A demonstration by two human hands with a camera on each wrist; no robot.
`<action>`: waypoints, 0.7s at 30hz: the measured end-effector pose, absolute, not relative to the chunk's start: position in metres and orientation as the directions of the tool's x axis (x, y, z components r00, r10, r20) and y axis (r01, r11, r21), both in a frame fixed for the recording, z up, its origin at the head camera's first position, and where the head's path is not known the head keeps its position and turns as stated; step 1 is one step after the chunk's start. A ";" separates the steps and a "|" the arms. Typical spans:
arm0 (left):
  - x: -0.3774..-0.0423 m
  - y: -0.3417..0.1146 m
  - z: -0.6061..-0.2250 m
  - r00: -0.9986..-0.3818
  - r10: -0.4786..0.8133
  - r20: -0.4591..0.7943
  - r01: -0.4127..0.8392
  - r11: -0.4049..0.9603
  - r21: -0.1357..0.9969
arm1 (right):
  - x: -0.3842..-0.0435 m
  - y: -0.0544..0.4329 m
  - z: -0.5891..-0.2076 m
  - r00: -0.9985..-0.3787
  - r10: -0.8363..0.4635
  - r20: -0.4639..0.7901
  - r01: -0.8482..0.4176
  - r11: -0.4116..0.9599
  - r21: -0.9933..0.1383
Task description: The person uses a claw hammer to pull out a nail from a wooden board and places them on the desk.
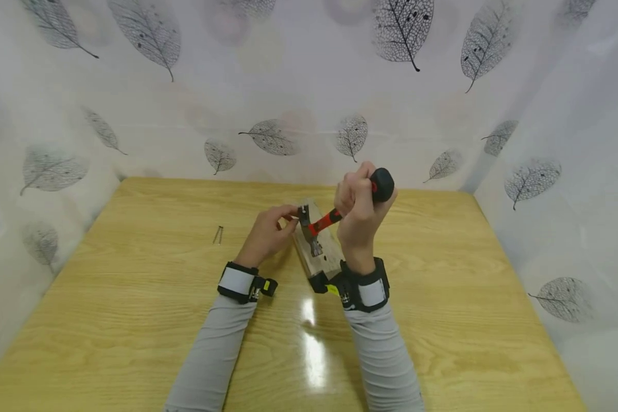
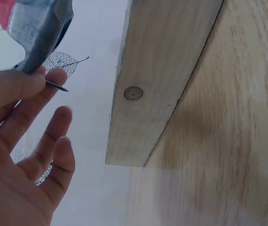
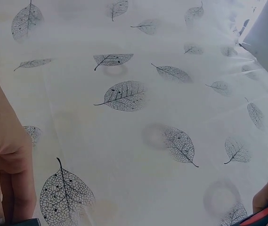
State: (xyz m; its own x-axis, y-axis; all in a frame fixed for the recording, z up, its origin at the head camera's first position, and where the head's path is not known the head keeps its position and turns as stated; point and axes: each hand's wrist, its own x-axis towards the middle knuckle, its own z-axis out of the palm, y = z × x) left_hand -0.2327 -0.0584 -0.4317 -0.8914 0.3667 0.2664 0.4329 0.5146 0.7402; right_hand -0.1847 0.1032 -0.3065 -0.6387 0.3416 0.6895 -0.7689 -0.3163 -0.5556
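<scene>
My right hand (image 1: pixel 360 212) grips the black end of a red-and-black claw hammer (image 1: pixel 325 222). Its metal head lies over the wooden board (image 1: pixel 331 252) in the head view. Between the thumb and index finger, my left hand (image 1: pixel 268 232) pinches a nail (image 2: pixel 57 85), its pointed end sticking out past the fingertips. The nail's other end is hidden at the hammer head (image 2: pixel 35 33), which is right at the fingertips. The other left fingers are spread, apart from the board. In the right wrist view only part of the hammer handle (image 3: pixel 262 216) shows, at the bottom corner.
Two loose nails (image 1: pixel 218 234) lie on the wooden table (image 1: pixel 149 274) to the left of my left hand. The board's side has a round mark (image 2: pixel 133 93). A leaf-patterned sheet (image 1: pixel 298 86) hangs behind the table and along both sides.
</scene>
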 end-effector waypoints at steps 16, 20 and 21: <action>-0.235 -0.066 -0.431 -0.891 0.122 0.437 0.436 0.497 0.750 | -0.184 0.105 -0.305 -0.665 0.309 0.680 -0.746 -0.318 -0.586; -0.237 -0.083 -0.428 -0.927 0.101 0.362 0.353 0.565 0.746 | -0.185 0.108 -0.302 -0.659 0.317 0.681 -0.751 -0.303 -0.586; -0.237 -0.089 -0.428 -0.938 0.101 0.331 0.324 0.591 0.739 | -0.185 0.109 -0.302 -0.659 0.320 0.680 -0.752 -0.299 -0.587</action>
State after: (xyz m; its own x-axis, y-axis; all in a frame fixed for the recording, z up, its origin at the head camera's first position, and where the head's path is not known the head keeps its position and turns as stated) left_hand -0.2371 -0.0891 -0.4281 -0.9383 0.1015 0.3307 0.3243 0.5907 0.7388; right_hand -0.1846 0.1087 -0.3018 -0.6590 0.3204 0.6805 -0.7520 -0.2994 -0.5873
